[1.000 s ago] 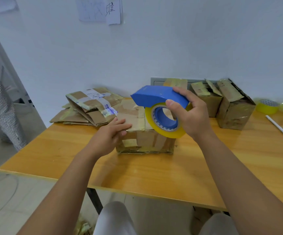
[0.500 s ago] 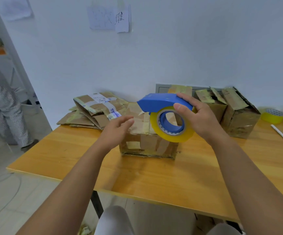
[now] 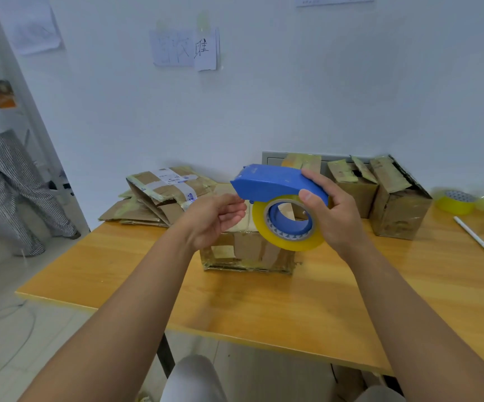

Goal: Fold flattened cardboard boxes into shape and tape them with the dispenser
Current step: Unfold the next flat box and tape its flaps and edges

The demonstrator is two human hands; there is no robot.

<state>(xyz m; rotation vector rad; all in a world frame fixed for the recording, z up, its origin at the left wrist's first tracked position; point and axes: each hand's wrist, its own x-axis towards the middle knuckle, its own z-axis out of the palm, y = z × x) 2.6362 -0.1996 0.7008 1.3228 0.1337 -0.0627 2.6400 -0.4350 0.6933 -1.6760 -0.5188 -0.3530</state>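
My right hand (image 3: pixel 332 216) grips a blue tape dispenser (image 3: pixel 272 182) with a yellowish tape roll (image 3: pixel 288 224), held in the air above a folded cardboard box (image 3: pixel 246 252) on the wooden table (image 3: pixel 264 300). My left hand (image 3: pixel 213 220) is lifted off the box, palm turned toward the dispenser, fingers relaxed and reaching to the dispenser's front end and the roll's left edge. It holds nothing that I can see. The box's top is mostly hidden behind both hands.
Flattened cardboard boxes (image 3: pixel 159 195) are piled at the table's back left. Two taped boxes (image 3: pixel 391 201) stand at the back right, with a spare tape roll (image 3: pixel 455 201) and a white pen (image 3: pixel 473 234) beyond. A person in striped trousers (image 3: pixel 11 192) stands at left.
My left hand has lifted off the box top and turned toward the dispenser's front. My right hand has kept hold of the dispenser and shifted slightly right.
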